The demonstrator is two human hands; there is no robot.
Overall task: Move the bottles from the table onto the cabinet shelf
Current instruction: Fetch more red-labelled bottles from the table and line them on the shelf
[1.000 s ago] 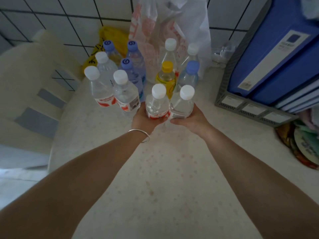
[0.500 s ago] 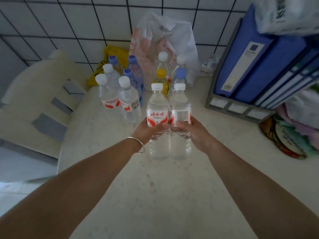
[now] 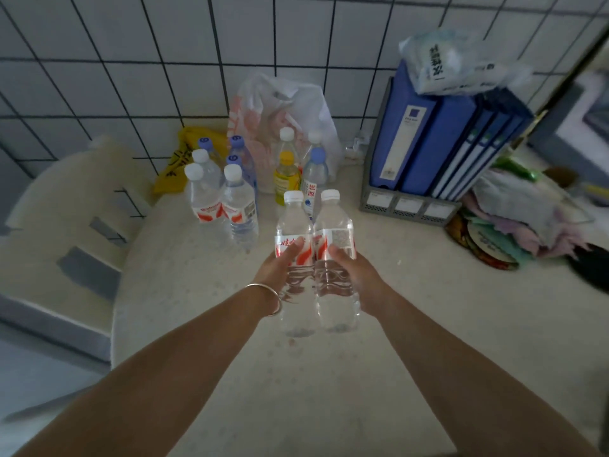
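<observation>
My left hand (image 3: 276, 267) grips a clear water bottle (image 3: 293, 225) with a white cap and a red-and-white label. My right hand (image 3: 349, 268) grips a second bottle of the same kind (image 3: 333, 222). Both bottles are upright, side by side and touching, lifted above the speckled white table (image 3: 204, 291). Several more bottles stand at the table's back: a cluster with white and blue caps (image 3: 224, 192), a yellow-capped bottle (image 3: 286, 174) and a blue-capped one (image 3: 314, 176). No cabinet shelf is in view.
A white plastic bag (image 3: 283, 113) and a yellow bag (image 3: 179, 156) lean on the tiled wall. A grey file rack with blue binders (image 3: 438, 143) stands at the right, with cloths and clutter (image 3: 514, 225) beside it. A cream chair (image 3: 72, 206) sits left of the table.
Both hands have lifted the two bottles off the table and drawn them toward me, away from the cluster. The camera has tilted up, showing more wall.
</observation>
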